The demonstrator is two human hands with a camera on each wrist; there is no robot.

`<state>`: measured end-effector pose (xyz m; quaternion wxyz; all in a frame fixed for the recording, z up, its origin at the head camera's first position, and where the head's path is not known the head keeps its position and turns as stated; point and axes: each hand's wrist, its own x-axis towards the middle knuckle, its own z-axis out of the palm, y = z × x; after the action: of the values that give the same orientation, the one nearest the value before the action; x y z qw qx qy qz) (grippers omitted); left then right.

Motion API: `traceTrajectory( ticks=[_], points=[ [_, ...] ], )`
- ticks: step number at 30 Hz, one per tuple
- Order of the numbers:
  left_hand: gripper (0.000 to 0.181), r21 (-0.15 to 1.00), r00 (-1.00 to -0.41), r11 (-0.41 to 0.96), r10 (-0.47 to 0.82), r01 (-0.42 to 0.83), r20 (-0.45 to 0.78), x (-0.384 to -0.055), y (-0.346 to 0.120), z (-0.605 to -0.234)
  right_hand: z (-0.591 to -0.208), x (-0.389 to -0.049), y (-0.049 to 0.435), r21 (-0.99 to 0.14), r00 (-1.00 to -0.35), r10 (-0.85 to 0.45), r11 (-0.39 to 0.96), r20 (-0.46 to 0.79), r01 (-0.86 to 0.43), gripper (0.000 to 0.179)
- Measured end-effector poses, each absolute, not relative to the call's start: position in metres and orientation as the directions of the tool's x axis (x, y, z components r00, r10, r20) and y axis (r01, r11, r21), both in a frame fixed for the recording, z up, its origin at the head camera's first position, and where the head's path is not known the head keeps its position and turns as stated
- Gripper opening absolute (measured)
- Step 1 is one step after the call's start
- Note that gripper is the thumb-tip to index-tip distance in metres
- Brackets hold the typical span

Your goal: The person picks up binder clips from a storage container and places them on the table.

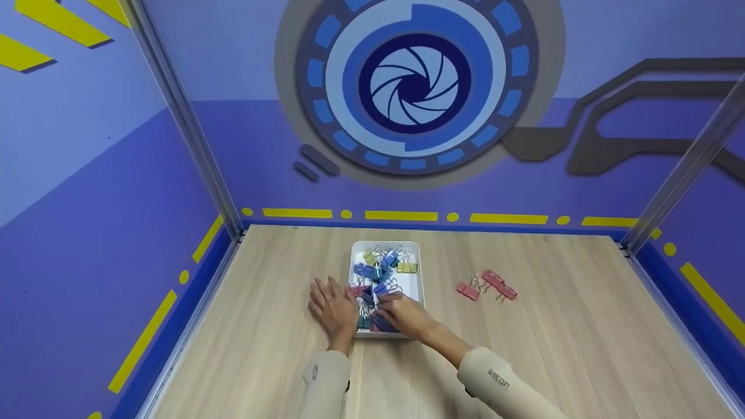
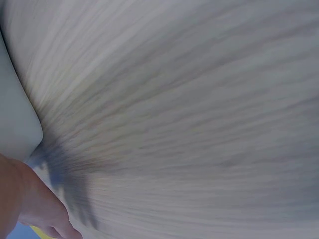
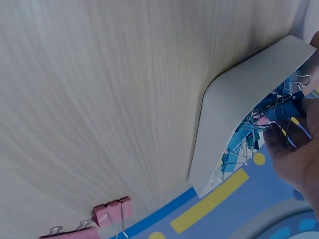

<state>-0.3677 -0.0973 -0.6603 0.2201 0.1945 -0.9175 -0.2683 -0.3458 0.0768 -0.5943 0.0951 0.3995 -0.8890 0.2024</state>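
A white tray [image 1: 414, 291] holds a mixed heap of binder clips in blue, teal, yellow, red and dark colours. My left hand [image 1: 334, 307] rests with its fingers extended along the tray's left side. Over the near half of the tray, my right hand [image 1: 405, 315] has its fingers curled down among the clips. In the right wrist view its thumb and fingers pinch at a dark blue binder clip [image 3: 285, 108], partly hidden by wire handles. The left wrist view catches only part of the left hand [image 2: 42, 204] next to the tray wall [image 2: 19, 114].
To the right of the tray, several red binder clips [image 1: 495, 282] lie together on the wooden table [image 1: 559, 326]. Two yellow clips, one of them a yellow clip [image 1: 407, 267], sit toward the tray's far end. Printed panels [image 1: 244, 145] enclose the table at the back and sides.
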Motion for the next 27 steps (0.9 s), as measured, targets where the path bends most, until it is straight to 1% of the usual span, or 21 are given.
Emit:
traceTrajectory(
  ticks=[3, 7, 11, 13, 22, 27],
  points=[
    [0.057, 0.577, -0.829, 0.783, -0.470, -0.233, 0.302, -0.368, -0.096, -0.660, -0.591, -0.346, 0.082, -0.289, -0.656, -0.696, 0.590, 0.292, -0.754, 0.019],
    [0.058, 0.582, -0.833, 0.779, -0.469, -0.234, 0.292, -0.367, -0.096, -0.660, -0.584, -0.347, 0.088, -0.256, -0.630, -0.742, 0.578, 0.229, -0.775, 0.021],
    [0.058, 0.586, -0.831, 0.772, -0.479, -0.246, 0.282, -0.366, -0.097, -0.660, -0.579, -0.350, 0.091, -0.217, -0.597, -0.773, 0.559, 0.213, -0.800, 0.019],
    [0.058, 0.584, -0.832, 0.771, -0.481, -0.253, 0.275, -0.366, -0.098, -0.660, -0.578, -0.350, 0.091, -0.218, -0.595, -0.776, 0.556, 0.209, -0.802, 0.019],
    [0.059, 0.586, -0.840, 0.771, -0.473, -0.248, 0.267, -0.366, -0.099, -0.661, -0.576, -0.351, 0.092, -0.290, -0.639, -0.744, 0.579, 0.195, -0.762, 0.017],
    [0.058, 0.587, -0.838, 0.772, -0.472, -0.243, 0.273, -0.368, -0.098, -0.659, -0.571, -0.352, 0.092, -0.314, -0.636, -0.749, 0.568, 0.187, -0.761, 0.016]
  ],
)
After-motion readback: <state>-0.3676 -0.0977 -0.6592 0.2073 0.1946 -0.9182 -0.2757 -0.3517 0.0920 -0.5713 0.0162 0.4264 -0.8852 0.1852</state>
